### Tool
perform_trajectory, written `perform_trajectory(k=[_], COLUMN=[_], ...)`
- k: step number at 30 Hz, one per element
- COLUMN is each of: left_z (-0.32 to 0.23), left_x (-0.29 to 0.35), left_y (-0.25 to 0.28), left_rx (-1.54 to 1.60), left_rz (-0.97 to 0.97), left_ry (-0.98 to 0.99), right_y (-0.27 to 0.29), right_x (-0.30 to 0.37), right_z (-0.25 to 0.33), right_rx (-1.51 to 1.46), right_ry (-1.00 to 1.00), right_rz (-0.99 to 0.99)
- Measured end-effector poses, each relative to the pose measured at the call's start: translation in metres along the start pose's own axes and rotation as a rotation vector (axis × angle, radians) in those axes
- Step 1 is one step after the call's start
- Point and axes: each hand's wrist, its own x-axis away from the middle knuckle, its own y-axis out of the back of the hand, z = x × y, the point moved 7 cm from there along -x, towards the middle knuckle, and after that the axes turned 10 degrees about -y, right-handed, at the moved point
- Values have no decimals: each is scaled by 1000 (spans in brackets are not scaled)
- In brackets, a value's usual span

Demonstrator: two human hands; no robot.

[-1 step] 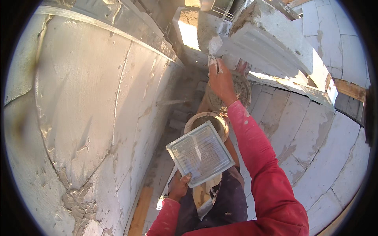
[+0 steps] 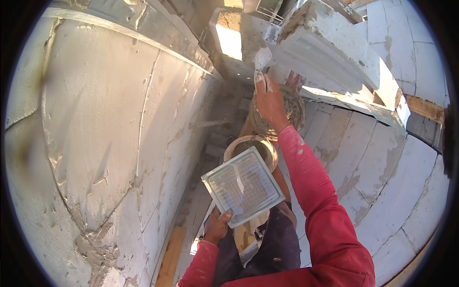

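The left hand grips the glass block by its near corner, by the near bucket. The right hand grips a trowel farther off. Best hold the block tight and the trowel steady.

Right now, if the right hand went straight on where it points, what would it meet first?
Past its pale tool, the right hand would probably meet the partly sunlit block; depth is unclear.
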Motion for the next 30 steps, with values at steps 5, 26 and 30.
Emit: perform_trajectory(k=[5,26,30], left_z=[5,-12,-27], left_x=[-8,-19,-19], left_y=[0,-16,-25], left_rx=[154,81,43], left_rz=[29,73,88], left_ry=[29,65,64], right_y=[43,115,94], right_x=[54,63,86], right_z=[-68,-236,-175], right_rx=[100,189,51], right_ry=[52,-546,-428], right_rz=[-21,477,353])
